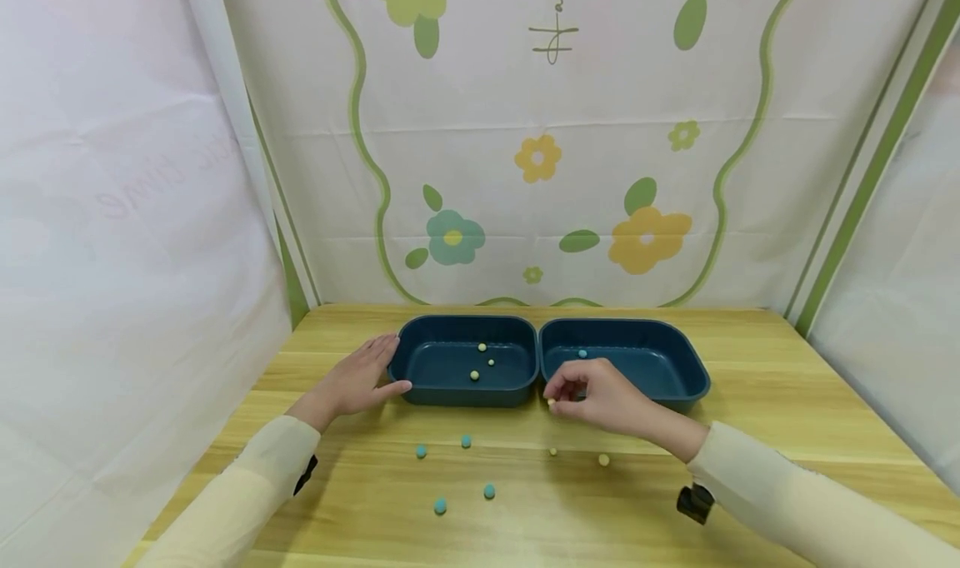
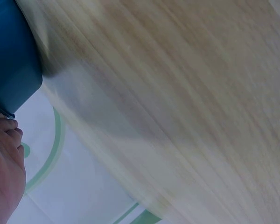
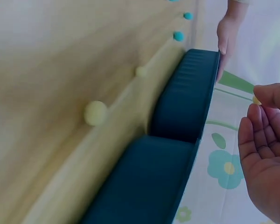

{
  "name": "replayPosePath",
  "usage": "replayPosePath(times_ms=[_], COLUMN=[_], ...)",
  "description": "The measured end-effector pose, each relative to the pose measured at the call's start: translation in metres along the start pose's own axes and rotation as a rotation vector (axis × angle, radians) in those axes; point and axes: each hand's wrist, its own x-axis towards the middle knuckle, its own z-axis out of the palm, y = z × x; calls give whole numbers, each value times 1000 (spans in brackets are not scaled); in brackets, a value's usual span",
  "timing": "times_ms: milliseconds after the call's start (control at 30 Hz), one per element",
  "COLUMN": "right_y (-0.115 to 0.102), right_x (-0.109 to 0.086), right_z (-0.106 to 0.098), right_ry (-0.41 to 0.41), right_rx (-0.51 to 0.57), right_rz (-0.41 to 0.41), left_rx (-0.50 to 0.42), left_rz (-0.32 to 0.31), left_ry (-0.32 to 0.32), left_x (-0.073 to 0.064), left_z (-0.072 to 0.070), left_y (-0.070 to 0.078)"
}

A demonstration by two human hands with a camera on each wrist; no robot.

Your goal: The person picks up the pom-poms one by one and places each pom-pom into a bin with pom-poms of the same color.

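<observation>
Between thumb and fingertips, my right hand pinches a small yellow ball, just in front of where two dark blue bins meet. My left hand rests with extended fingers against the left end of the left bin, its thumb at the front rim. Inside that bin lie three yellow balls. The right bin has a blue ball in it, and my right hand covers part of this bin. On the table, two yellow balls lie below my right hand.
Several blue balls lie scattered on the wooden table in front of the left bin. Behind the bins hangs a white cloth printed with flowers, and further white cloth panels stand at both sides.
</observation>
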Motion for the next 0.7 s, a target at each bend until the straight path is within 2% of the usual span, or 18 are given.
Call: replayPosePath(times_ms=[267,700], right_y=[-1,1], right_x=[34,87], right_z=[9,21], right_ry=[24,54], right_rx=[49,85], right_rz=[42,185], left_rx=[-4,3], left_rz=[-2,-1], left_ry=[5,11], left_x=[0,-1], left_z=[1,1], left_y=[-1,0])
